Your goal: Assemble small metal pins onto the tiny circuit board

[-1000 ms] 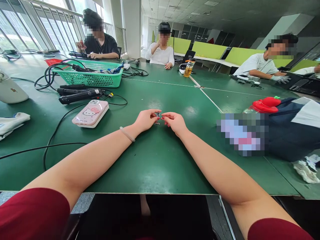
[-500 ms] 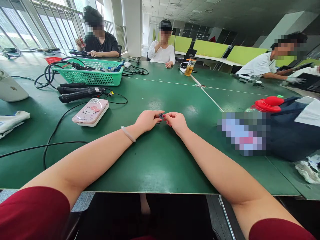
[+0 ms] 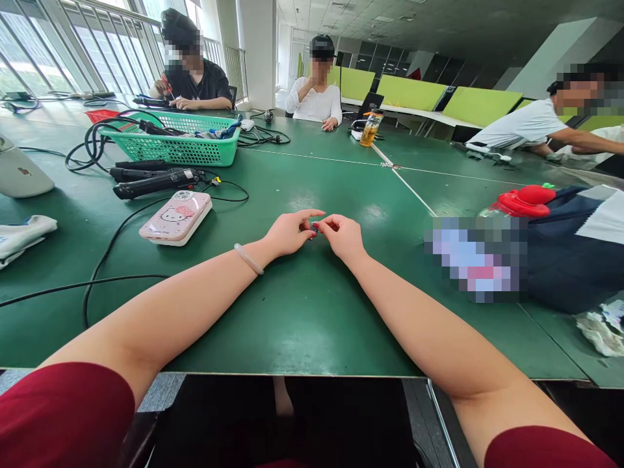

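Small, dark, shiny piece (image 3: pixel 314 226) is what those bare hands are busy with, pinched between fingertips just over the near half of the green desk (image 3: pixel 292 325). The left hand (image 3: pixel 288 234) holds its left side in a narrow pinch with the forefinger stretched out above, and the right hand (image 3: pixel 347 239) closes thumb and finger on the other side. From where I'm standing, the handling looks to be midway: the piece is up in the fingers and not let go, though whether its parts are joined or loose I can't tell, so I couldn't say how much is left. As for containers, the green plastic basket (image 3: pixel 180 153) with holed walls carries black cables and something with blue and grey parts (image 3: pixel 229 131), its bottom out of view. Behind it pokes a red plastic container (image 3: pixel 100 116), contents hidden. Farther across stands a clear bottle with an orange top (image 3: pixel 371 127), partly filled with amber liquid. Over to the right, a clear container with a red lid (image 3: pixel 524 201) sits against a dark navy bag (image 3: pixel 565 266); I can't make out what either holds, nor what's in the pale, rounded container (image 3: pixel 23 174) at far left.
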The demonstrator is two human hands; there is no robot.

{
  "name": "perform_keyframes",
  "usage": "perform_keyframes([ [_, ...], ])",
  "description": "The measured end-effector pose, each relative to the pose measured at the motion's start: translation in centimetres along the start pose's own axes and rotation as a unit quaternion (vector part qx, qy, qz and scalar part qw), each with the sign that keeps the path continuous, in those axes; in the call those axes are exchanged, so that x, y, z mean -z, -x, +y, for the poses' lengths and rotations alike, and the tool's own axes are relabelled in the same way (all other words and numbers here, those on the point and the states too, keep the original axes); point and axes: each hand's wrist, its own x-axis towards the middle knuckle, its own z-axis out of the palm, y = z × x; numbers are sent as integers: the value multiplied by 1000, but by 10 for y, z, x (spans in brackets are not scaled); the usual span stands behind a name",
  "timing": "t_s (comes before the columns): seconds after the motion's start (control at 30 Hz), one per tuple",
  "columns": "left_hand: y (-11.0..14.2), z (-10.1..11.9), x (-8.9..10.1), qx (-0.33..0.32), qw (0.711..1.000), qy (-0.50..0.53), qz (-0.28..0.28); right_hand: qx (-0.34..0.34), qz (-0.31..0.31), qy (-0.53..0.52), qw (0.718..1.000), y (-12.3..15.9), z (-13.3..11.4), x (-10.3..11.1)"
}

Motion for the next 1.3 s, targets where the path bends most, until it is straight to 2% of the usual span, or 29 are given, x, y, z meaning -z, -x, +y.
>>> perform_keyframes([
  [0.13, -3, -6, -2, -3, 996, 86, 2, 33, 13, 18, 999, 2, -2, -2],
  [0.37, -4, -8, -2, 1, 993, 122, 3, 44, -1, 29, 999, 3, -4, -3],
  [0.53, -11, -17, 1, 59, 992, 100, 45, 27, -58, 78, 995, 0, 2, -5],
  [0.67, -16, -29, 2, 105, 984, 122, 76, 52, -109, 192, 974, -1, 2, -6],
  [0.8, -16, -31, 2, 128, 983, 103, 76, 68, -129, 238, 960, 1, -5, -6],
  [0.97, -12, -23, 3, 131, 990, 31, 44, 63, -116, 213, 968, 1, -3, -4],
  [1.3, -12, -21, 4, 126, 991, 15, 35, 37, -78, 158, 984, 0, 1, -2],
])
